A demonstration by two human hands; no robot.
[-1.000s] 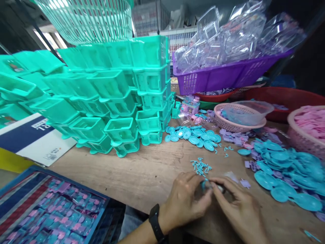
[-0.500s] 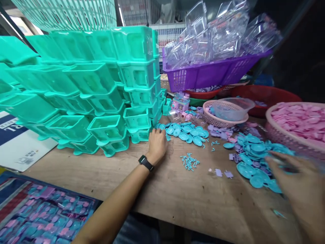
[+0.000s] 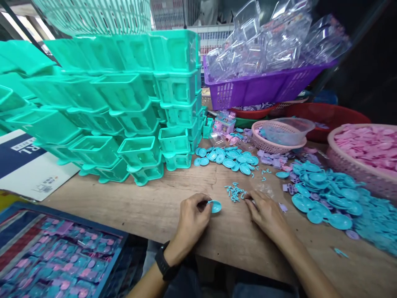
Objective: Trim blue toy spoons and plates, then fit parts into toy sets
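At the bench (image 3: 130,207) | left hand (image 3: 192,215), back from the dish pile, now pinches a blue dish (image 3: 215,206) | right hand (image 3: 266,213) presses loosely curled fingertips onto small blue pegs (image 3: 235,192), grip unclear.

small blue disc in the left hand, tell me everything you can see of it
The small blue disc is a round, shallow, plate-like piece of what looks like glossy light-blue plastic, with a raised rim and a dished middle. The left hand pinches its left edge between the fingertips, holding it just above the wooden table, face up and slightly tilted. It matches the loose blue discs farther back. The right hand is apart from it, at the small blue pegs.
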